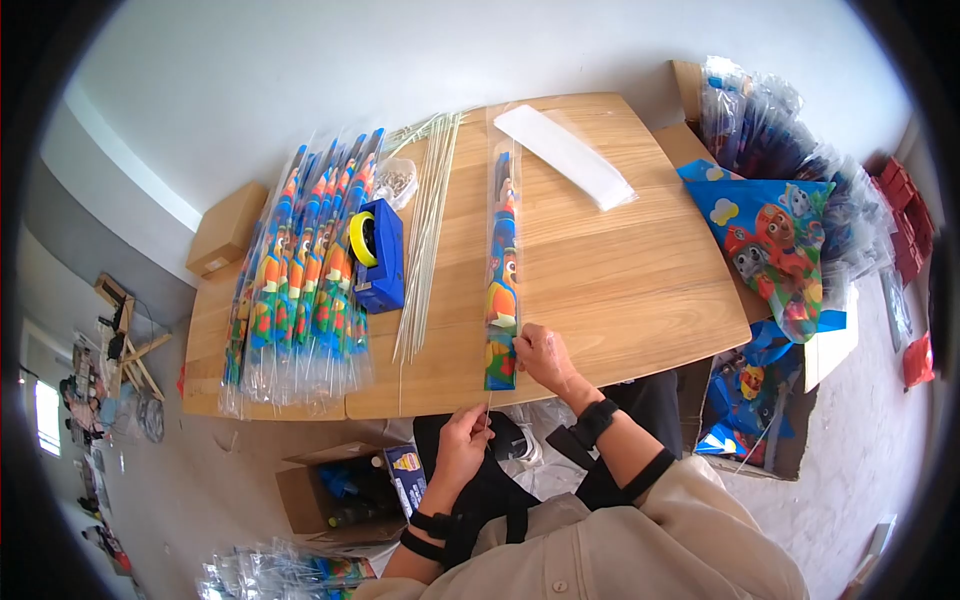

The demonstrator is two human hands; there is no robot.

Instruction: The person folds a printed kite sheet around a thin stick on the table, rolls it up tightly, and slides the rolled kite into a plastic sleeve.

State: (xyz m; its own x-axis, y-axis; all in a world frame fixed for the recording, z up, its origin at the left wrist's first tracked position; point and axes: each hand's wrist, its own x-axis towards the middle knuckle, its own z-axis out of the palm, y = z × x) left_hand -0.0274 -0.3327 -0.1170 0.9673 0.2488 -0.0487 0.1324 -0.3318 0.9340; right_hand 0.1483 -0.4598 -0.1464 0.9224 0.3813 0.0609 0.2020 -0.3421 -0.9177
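A folded, colourful printed kite (502, 290) lies lengthwise on the table inside a clear plastic sleeve (497, 130). My right hand (546, 358) is closed on the right edge of its near end. Just below the table's front edge, my left hand (464, 442) is closed in a pinch on a thin pale rod (489, 398), which runs up toward the kite's near end. How far the rod reaches inside is hidden. To the left, a bundle of similar thin rods (428, 250) lies on the tabletop.
On the wooden table (620, 290) are a blue tape dispenser (384, 270), a tub of small parts (396, 184), several bagged kites (305, 270) and white sleeves (565, 155). Boxes with an unfolded kite (765, 245) stand right; an open carton (330, 490) sits below.
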